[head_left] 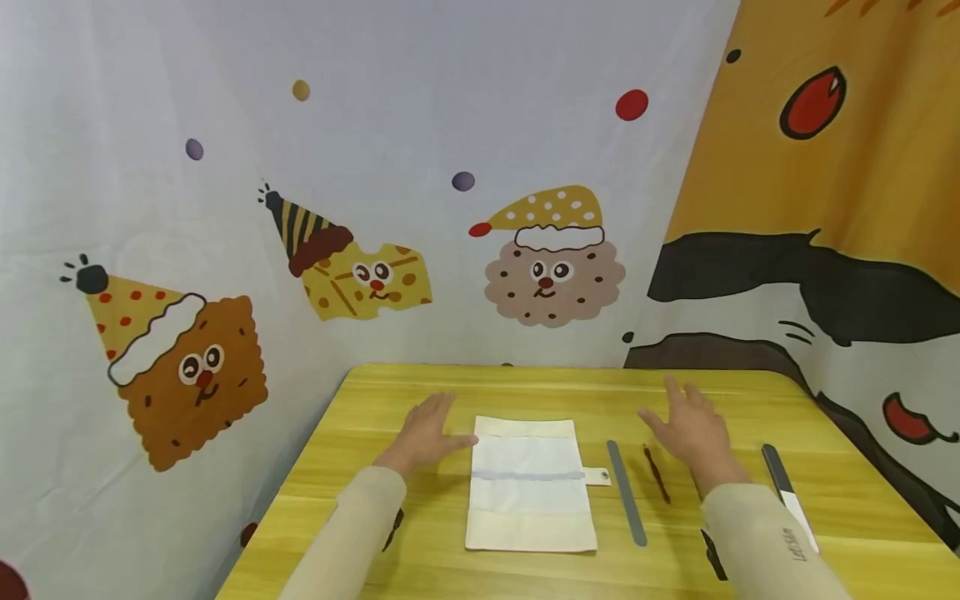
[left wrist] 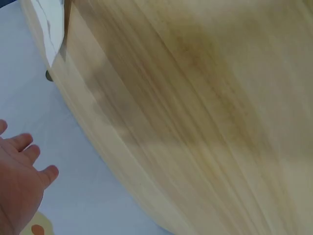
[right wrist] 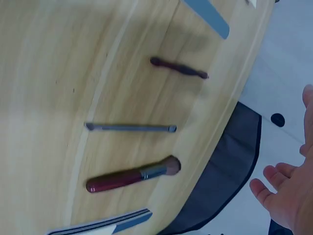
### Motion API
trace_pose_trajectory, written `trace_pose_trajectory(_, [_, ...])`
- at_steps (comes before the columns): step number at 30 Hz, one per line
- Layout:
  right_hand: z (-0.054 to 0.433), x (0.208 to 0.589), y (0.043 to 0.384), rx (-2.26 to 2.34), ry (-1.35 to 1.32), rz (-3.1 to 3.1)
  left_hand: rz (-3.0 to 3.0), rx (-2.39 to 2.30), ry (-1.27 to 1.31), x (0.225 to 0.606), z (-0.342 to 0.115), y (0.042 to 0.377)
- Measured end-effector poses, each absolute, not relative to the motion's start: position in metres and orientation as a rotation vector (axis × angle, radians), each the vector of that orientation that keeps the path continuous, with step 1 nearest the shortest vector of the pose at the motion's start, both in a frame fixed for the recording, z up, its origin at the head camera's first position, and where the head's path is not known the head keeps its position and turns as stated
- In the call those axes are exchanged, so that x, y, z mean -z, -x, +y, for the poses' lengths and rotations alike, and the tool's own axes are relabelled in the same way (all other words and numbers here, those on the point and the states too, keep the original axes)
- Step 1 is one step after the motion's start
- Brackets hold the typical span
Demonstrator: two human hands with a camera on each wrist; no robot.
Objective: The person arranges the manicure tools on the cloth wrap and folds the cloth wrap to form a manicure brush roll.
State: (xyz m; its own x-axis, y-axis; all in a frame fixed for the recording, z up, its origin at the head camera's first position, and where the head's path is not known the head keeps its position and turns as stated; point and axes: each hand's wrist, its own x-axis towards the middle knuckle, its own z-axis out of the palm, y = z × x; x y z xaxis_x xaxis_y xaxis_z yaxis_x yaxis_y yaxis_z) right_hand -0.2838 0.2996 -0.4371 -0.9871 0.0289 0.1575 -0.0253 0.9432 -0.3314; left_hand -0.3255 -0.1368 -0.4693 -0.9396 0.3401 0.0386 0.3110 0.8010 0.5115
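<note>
A cream fabric roll-up case [head_left: 528, 500] lies unfolded on the table, with a pale band across its middle and a snap tab [head_left: 597, 477] at its right side. My left hand [head_left: 427, 435] is spread out left of the case, its thumb overlapping the case's edge in the head view. My right hand [head_left: 693, 429] is held out with fingers spread, holding nothing. Between it and the case lie a long grey nail file [head_left: 627, 493] and a small dark red stick tool [head_left: 656, 473]. The right wrist view shows a thin metal tool [right wrist: 131, 128] and a red-handled makeup brush [right wrist: 134, 175].
A grey-and-white file [head_left: 787, 492] lies on the right part of the wooden table [head_left: 420, 575]. Behind the table hangs a white curtain [head_left: 420, 108] printed with cartoon biscuits and cheese.
</note>
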Motion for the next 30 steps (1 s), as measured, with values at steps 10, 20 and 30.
trace_pose_trajectory(10, [0.279,0.448,0.276,-0.679,0.11,-2.979,2.818,-0.988,-0.488,0.479,-0.133,0.32])
trace_pose_trajectory(20, [0.268,0.464,0.268,-0.797,0.195,-2.916,2.756,-1.062,-0.522,0.494,-0.13,0.313])
trace_pose_trajectory(30, [0.26,0.481,0.266,-0.875,0.24,-2.916,2.737,-1.086,-0.6,0.508,-0.126,0.305])
